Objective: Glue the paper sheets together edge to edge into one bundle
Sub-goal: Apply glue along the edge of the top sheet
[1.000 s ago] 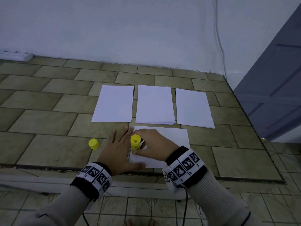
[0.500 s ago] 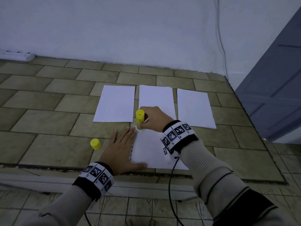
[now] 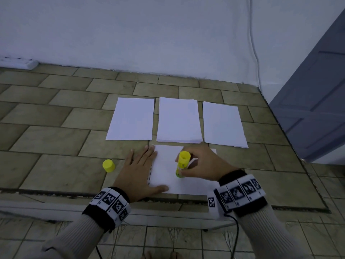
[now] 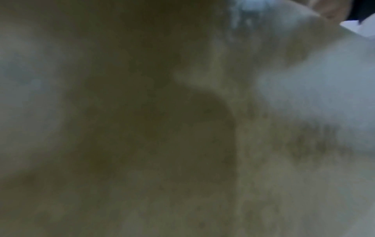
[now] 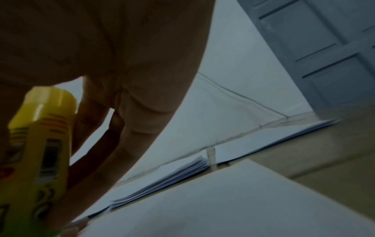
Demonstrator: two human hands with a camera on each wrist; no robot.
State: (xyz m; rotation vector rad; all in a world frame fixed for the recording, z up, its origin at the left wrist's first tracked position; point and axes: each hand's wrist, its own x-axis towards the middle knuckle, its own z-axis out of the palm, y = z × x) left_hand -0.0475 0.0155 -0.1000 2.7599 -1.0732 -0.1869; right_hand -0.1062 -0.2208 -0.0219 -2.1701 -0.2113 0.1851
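Left hand (image 3: 139,171) lies flat with fingers straight and spread, palm partly on the floor tiles (image 3: 56,143), fingertips and thumb pressing the left edge of the near sheet (image 3: 166,169). Right hand (image 3: 203,166) is curled round the yellow glue stick (image 3: 182,166), which stands nearly upright, lower end down on that sheet near its middle; the right wrist view shows the glue stick (image 5: 38,152) between thumb and fingers, label outward. Left wrist view is blurred and tells nothing. The near sheet is white, flat, with a dashed dark line along its left edge. At 12 o'clock from it lie three white lots of paper in a row: left sheet (image 3: 131,118), middle stack (image 3: 178,120), visibly many sheets thick, and right stack (image 3: 223,124), with narrow strips of tile between them. The yellow cap (image 3: 108,165) stands on the tiles at 9 o'clock of the left hand, just apart. Open tile runs wide toward 9 o'clock; a wall (image 3: 149,34) closes 12 o'clock and a grey door (image 3: 313,109) stands at 2 o'clock.
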